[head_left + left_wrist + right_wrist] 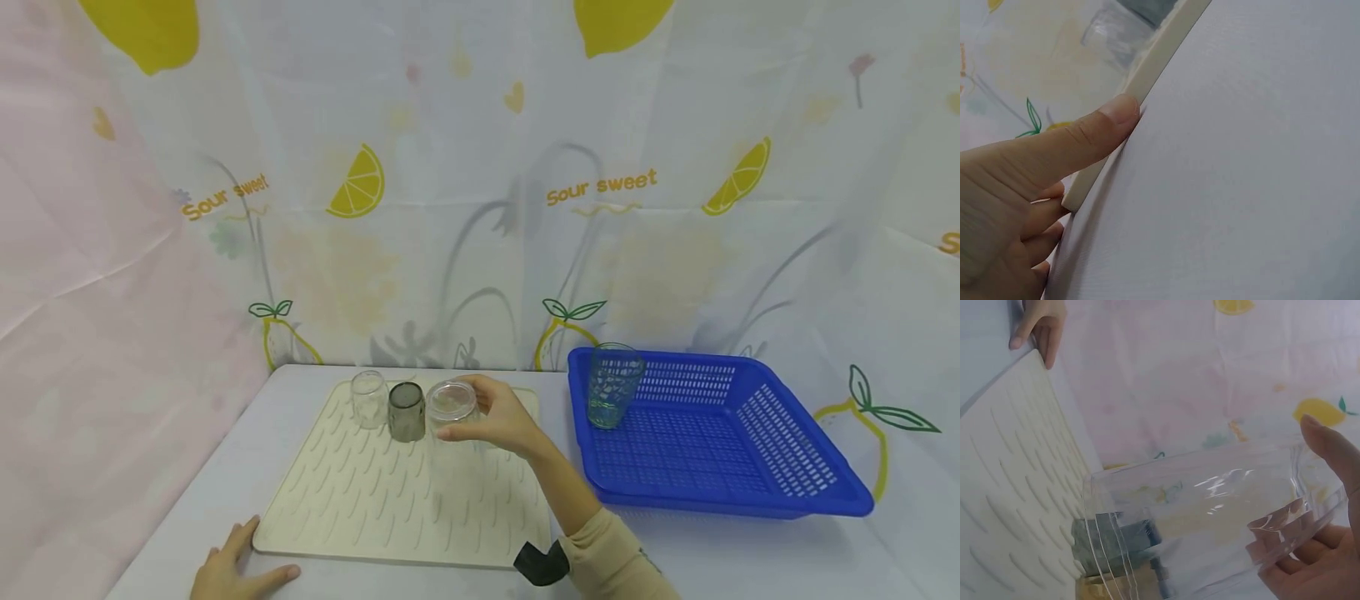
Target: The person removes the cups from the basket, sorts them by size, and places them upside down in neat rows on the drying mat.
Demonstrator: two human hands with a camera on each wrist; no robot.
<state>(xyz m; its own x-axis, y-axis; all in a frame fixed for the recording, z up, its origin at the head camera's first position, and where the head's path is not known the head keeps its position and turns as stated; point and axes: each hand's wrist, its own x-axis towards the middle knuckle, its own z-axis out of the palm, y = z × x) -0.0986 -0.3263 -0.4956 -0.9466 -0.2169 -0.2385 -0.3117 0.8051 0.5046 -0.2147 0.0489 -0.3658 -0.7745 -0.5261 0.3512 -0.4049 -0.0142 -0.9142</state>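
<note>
My right hand (495, 417) grips a tall clear glass (453, 475) near its base, thumb on one side and fingers on the other. The glass is upside down, base up. In the right wrist view its rim is close over the cream ridged mat (360, 517). Left of it on the mat are a small grey glass (407, 414) and a small clear glass (370, 402), both upside down. My left hand (232, 571) is spread at the mat's front left corner; in the left wrist view its thumb (1110, 119) touches the front edge.
A blue plastic basket (720, 500) with perforated sides stands right of the mat. Inside, a greenish clear tumbler (613, 392) leans at the left end. Behind the white table (247, 433) hangs a lemon-print cloth (465, 167); a pinkish cloth (90, 333) hangs at the left.
</note>
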